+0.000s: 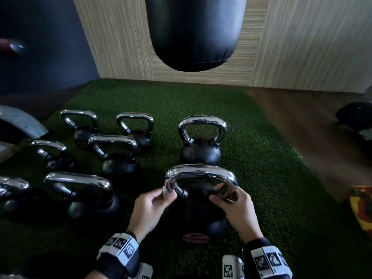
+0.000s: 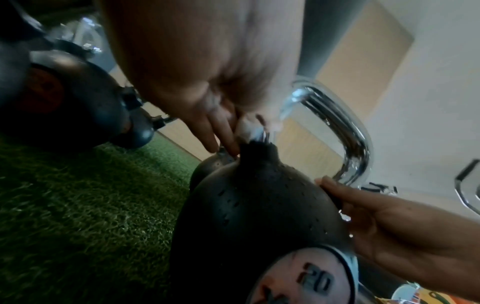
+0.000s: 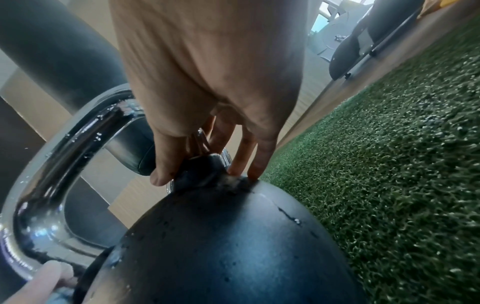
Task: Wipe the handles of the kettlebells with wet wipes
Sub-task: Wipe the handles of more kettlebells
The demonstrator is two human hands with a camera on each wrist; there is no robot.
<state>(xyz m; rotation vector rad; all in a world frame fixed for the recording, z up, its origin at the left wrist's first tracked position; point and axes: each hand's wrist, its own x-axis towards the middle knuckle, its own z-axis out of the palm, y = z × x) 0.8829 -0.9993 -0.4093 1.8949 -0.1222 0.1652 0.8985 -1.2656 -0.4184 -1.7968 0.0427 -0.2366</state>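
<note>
A large black kettlebell [image 1: 199, 216] marked 20 stands on green turf right in front of me. Its chrome handle [image 1: 201, 172] is wet and shiny. My left hand [image 1: 153, 202] pinches a pale wet wipe [image 2: 245, 125] against the handle's left leg, just above the body. My right hand [image 1: 231, 204] grips the right leg of the handle, thumb on one side and fingers on the other, low down where it meets the kettlebell [image 3: 233, 246]. The left wrist view shows the handle [image 2: 345, 131] arching over to my right hand [image 2: 389, 222]. Most of the wipe is hidden by fingers.
Several smaller chrome-handled kettlebells [image 1: 112, 156] stand on the turf [image 1: 261, 158] to the left, and one [image 1: 201, 141] directly behind. A black punching bag [image 1: 193, 33] hangs above. Wooden floor lies to the right, with a colourful bag [image 1: 362, 208] at the edge.
</note>
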